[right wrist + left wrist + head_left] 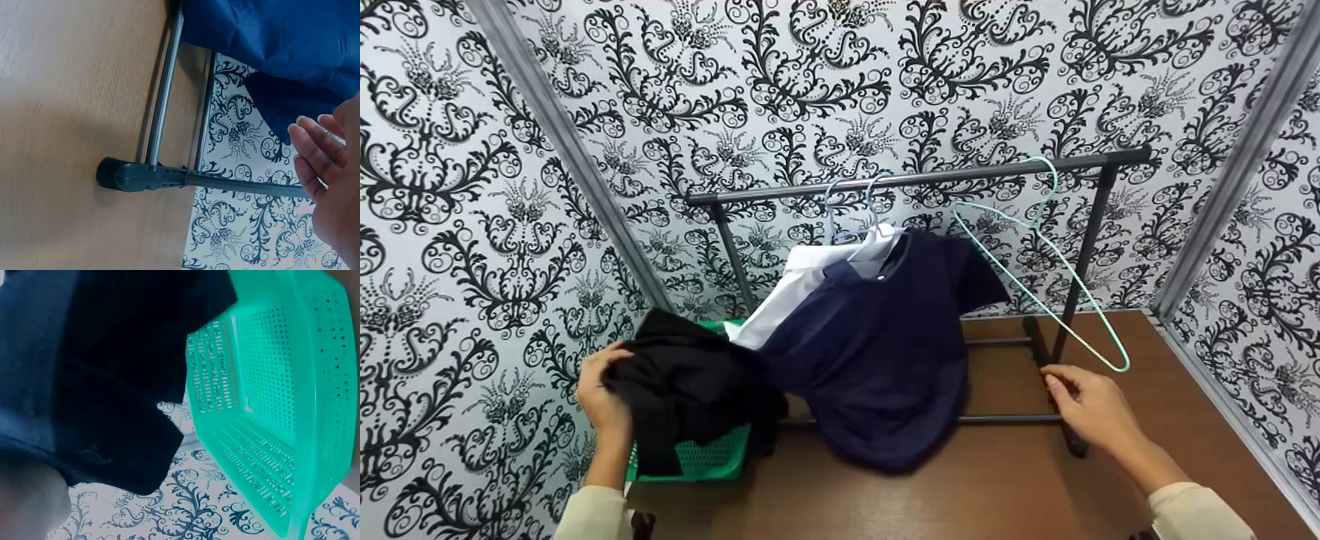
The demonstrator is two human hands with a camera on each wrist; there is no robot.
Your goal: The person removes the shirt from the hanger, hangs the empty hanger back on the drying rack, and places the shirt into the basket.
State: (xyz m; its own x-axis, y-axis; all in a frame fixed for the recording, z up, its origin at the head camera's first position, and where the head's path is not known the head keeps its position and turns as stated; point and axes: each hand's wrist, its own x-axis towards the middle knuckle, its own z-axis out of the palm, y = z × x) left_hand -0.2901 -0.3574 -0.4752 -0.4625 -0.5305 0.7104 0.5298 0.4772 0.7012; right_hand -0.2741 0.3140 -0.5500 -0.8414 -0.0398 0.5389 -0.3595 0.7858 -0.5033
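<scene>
Lifted above a green plastic basket (712, 454), a bunched black garment (697, 382) is gripped by my left hand (604, 382), whose fingers are partly hidden behind the cloth. In the left wrist view the garment (112, 382) hangs in front of the basket (306, 410), whose visible inside shows bare mesh. My right hand (1087, 405) holds nothing, its fingers loosely bent beside the right post of a dark metal clothes rack (982, 171). Above that hand, a mint-green hanger (1080, 281) hangs bare from the rail.
A navy short-sleeved top (892, 352) and a white garment (795, 281) behind it hang mid-rail on pale hangers. The rack's feet (135, 175) stand on a brown wooden table (945, 487). Patterned wall panels (840, 90) enclose the back and sides.
</scene>
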